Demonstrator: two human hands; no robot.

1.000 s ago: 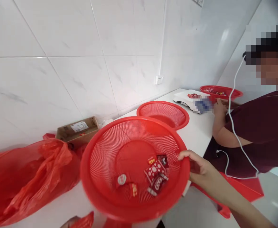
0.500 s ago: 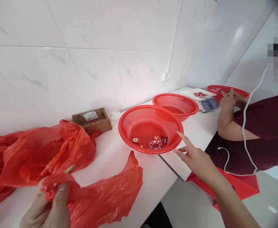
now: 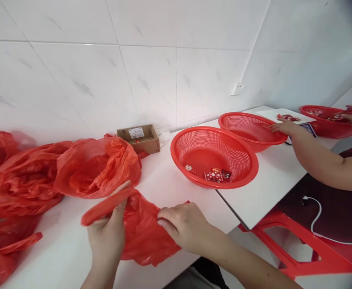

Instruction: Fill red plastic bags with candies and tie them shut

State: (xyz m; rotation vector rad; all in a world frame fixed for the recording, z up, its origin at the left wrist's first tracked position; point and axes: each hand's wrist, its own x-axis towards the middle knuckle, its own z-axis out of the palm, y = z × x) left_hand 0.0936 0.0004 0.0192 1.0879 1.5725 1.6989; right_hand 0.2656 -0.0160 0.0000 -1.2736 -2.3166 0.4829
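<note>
Over the near white table, my left hand (image 3: 108, 235) grips the rolled rim of a thin red plastic bag (image 3: 144, 237), fingers partly hidden by the film. My right hand (image 3: 188, 226) pinches the same bag on its right side, and the bag hangs between both hands. Behind my hands stands a red perforated basket (image 3: 191, 140), with several small wrapped snack packets (image 3: 213, 176) on its bottom. To the left, more crumpled red plastic bags (image 3: 96, 168) lie in a heap.
A small cardboard box (image 3: 146, 144) sits by the wall. A second red basket (image 3: 237, 120) adjoins the first; a co-worker's hand (image 3: 287, 127) touches its rim. Beyond are a scale (image 3: 270, 114) with packets and another basket (image 3: 332, 130). A red stool (image 3: 302, 265) stands right, below the table.
My right hand has come left from beside the basket and taken hold of the bag. My left hand has moved right with the bag. The co-worker's one arm now reaches to the second basket.
</note>
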